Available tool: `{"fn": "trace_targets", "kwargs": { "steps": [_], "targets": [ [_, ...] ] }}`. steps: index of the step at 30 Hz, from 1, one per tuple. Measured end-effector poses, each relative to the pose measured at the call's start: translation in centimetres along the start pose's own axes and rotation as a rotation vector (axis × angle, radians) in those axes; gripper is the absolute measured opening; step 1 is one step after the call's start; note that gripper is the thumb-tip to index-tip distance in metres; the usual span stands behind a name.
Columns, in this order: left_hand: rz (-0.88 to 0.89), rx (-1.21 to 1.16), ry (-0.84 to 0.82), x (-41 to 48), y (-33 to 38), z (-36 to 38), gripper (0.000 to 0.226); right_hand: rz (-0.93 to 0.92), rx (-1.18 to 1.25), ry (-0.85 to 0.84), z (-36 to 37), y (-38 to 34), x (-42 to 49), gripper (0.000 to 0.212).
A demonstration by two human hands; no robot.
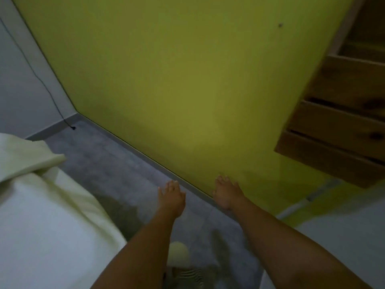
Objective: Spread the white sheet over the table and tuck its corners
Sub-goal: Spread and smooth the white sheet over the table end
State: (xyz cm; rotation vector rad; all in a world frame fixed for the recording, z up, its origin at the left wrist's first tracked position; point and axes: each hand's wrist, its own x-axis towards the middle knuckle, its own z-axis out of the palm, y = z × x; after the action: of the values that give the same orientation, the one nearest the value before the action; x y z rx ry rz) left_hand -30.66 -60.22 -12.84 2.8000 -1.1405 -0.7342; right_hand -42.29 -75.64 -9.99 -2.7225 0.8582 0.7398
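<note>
Both bare forearms reach forward from the bottom edge; striped fabric (191, 276) sits low between them, too blurred to name; left hand (171, 195) and right hand (227, 192) are out over the grey floor (116, 163), fingers straight and slightly apart, holding nothing, neither touching the sheet; white sheet (52, 215) lies to the left, draped over what I take to be the table, which is fully hidden; its near edge hangs toward the floor and a flap (27, 157) is folded back on top at the far end, so spreading looks unfinished, corners not tucked; beyond, yellow-green wall (177, 80), wooden shelving (343, 113) at right, black cable (41, 80) down the white wall far left; risk: hands are well apart from the cloth, so a hasty grab could miss the hem or drag the sheet off-centre; the hanging edge could catch underfoot.
</note>
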Motion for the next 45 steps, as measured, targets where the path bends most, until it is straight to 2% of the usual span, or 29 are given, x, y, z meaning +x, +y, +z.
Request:
{"fn": "trace_targets", "kwargs": {
  "steps": [4, 8, 17, 22, 27, 30, 32, 34, 38, 45],
  "targets": [
    [-0.177, -0.108, 0.089, 6.4, -6.6, -5.2, 0.056, -0.136, -0.113, 0.029, -5.1, -5.2, 7.9, 0.061],
    [-0.312, -0.173, 0.122, 8.6, -13.2, -8.3, 0.057, -0.282, -0.151, -0.008, -8.6, -12.1, 13.8, 0.063],
    [-0.771, -0.295, 0.356, 6.2, -29.1, -10.5, 0.055, -0.702, -0.293, 0.014, -14.8, -31.0, 24.7, 0.062],
    [-0.956, -0.287, 0.527, 5.9, -33.8, -12.8, 0.061, -0.924, -0.383, 0.009, -16.8, -39.6, 29.0, 0.062],
    [-1.072, -0.298, 0.574, 4.2, -36.3, -13.7, 0.077, -1.117, -0.432, -0.001, -17.5, -47.2, 30.0, 0.062],
    [-1.169, -0.31, 0.666, 2.9, -37.5, -14.5, 0.064, -1.247, -0.476, 0.003, -17.6, -52.0, 29.4, 0.062],
    [-1.172, -0.258, 0.7, 2.2, -37.9, -15.0, 0.055, -1.272, -0.454, 0.01, -17.5, -53.7, 28.6, 0.061],
    [-1.231, -0.206, 0.727, 0.9, -39.2, -15.2, 0.054, -1.337, -0.441, 0.031, -16.8, -56.6, 27.9, 0.061],
    [-1.451, -0.183, 0.667, -2.8, -43.4, -13.6, 0.057, -1.446, -0.397, 0.056, -14.7, -62.5, 25.6, 0.061],
    [-1.559, -0.296, 0.654, -6.2, -48.7, -10.4, 0.076, -1.413, -0.399, 0.085, -11.9, -68.8, 23.5, 0.065]
  ]
}}
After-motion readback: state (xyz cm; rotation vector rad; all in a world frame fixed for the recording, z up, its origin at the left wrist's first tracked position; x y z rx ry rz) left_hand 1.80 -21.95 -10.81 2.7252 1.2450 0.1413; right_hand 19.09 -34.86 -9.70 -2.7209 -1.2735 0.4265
